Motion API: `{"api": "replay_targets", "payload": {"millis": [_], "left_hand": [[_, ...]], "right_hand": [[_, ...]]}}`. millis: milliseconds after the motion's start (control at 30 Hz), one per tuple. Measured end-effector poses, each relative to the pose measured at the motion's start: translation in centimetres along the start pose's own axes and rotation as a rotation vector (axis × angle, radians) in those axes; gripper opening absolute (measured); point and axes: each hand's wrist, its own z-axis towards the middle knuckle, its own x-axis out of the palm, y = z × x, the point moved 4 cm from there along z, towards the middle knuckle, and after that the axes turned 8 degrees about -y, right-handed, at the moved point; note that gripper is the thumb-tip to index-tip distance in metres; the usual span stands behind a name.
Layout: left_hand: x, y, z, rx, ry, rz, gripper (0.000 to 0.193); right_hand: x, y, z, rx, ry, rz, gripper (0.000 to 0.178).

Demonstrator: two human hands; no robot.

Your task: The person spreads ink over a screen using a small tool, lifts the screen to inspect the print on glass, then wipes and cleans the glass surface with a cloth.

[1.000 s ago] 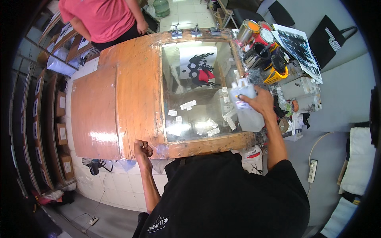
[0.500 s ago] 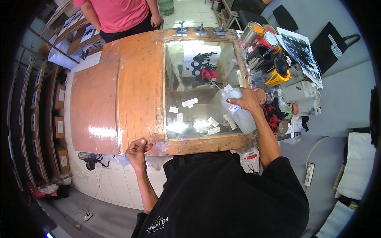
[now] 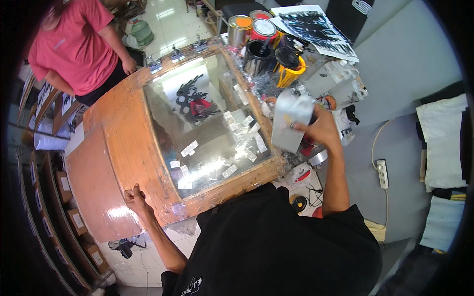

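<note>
My right hand grips a whitish translucent squeeze bottle, smeared by motion, off the right edge of the glass panel. My left hand, fingers curled together, is over the brown wooden board left of the glass; whether anything small is in it cannot be made out. The glass is set in the wooden tabletop. A white sheet with a black and red design shows at its far part. Several pale label-like pieces are scattered on the glass.
Paint cans, a black pot and a yellow bucket crowd the far right, beside a dark print. Metal clamps line the table's far edge. A person in a pink shirt stands at the far left.
My right hand has carried the bottle from over the glass to beyond its right edge. My left hand has moved left along the board. The view has turned to the right.
</note>
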Motion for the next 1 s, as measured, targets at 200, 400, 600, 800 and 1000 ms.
{"api": "replay_targets", "payload": {"millis": [200,400,600,800,1000], "left_hand": [[3.6,2.7,2.4,-0.055,-0.016,-0.092,0.017],[5.3,8.9,7.3,0.214,-0.185,0.495,0.057],[6.1,9.8,6.8,0.411,-0.343,1.252,0.048],[10.4,7.0,4.9,0.393,-0.285,1.294,0.049],[10.1,7.6,5.3,0.348,-0.302,1.308,0.048]], "right_hand": [[-4.1,-4.7,5.8,0.091,-0.677,0.306,0.065],[1.3,-21.7,11.9,0.242,-0.874,-0.198,0.087],[5.7,-13.0,9.7,0.062,-0.952,-0.059,0.076],[27.0,5.7,5.1,-0.477,0.131,0.059,0.058],[38.2,8.6,2.3,-0.759,0.465,-0.365,0.094]]}}
